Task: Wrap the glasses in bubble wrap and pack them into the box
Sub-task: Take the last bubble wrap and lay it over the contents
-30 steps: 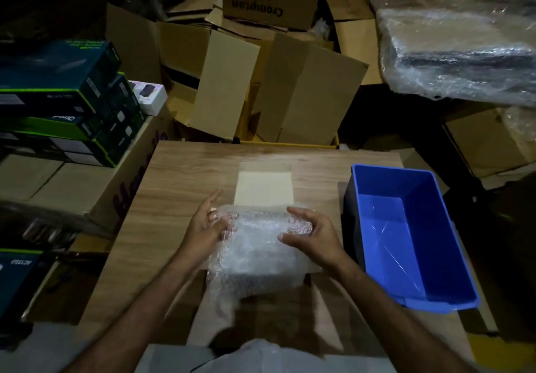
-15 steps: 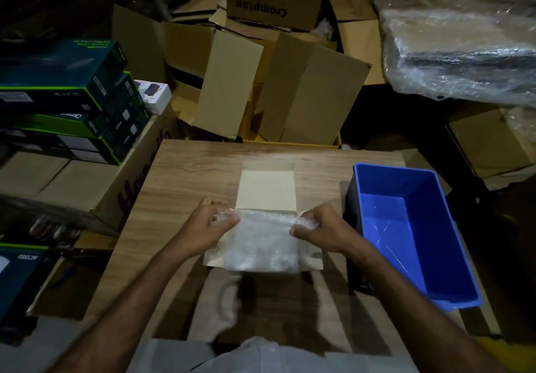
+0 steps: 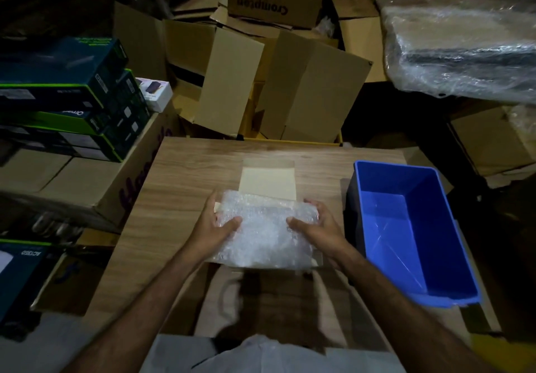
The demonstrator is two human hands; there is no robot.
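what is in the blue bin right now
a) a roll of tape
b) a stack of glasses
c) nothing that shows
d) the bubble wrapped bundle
c: the blue bin at the table's right shows only its bare inside, while the bubble-wrapped bundle is held over the small box by the left hand and right hand.

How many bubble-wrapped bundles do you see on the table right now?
1. The bubble-wrapped bundle sits at the table's middle, over the small cardboard box, held by the left hand and right hand. Others may be hidden underneath.
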